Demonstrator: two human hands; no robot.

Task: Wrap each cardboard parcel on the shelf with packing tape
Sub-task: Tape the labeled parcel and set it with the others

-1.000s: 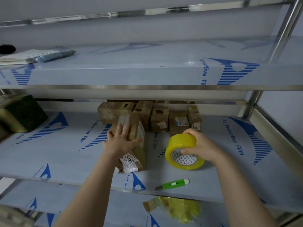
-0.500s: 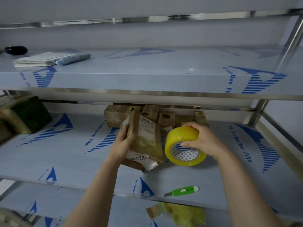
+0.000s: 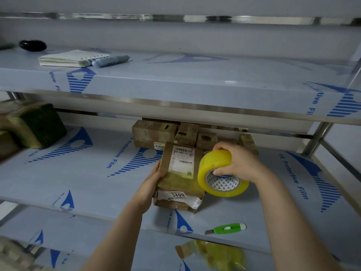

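Observation:
A flat cardboard parcel [image 3: 180, 174] with white labels stands tilted on its near edge on the middle shelf [image 3: 93, 173]. My left hand [image 3: 151, 182] grips its left side. A yellow roll of packing tape [image 3: 218, 173] is held against the parcel's right edge by my right hand [image 3: 237, 163], fingers over the top and thumb in the core. Several more cardboard parcels [image 3: 154, 134] sit in a row at the back of the shelf.
A green utility knife [image 3: 228, 228] lies near the shelf's front edge. A dark green block [image 3: 34, 127] sits at the far left. The upper shelf carries a notebook [image 3: 72, 58], a blue marker [image 3: 110, 60] and a black object [image 3: 32, 45]. Yellow tape scraps [image 3: 216, 254] lie on the lower shelf.
My left hand has lifted the parcel from lying flat to standing tilted, label side toward me. My right hand has brought the tape roll up against its right edge.

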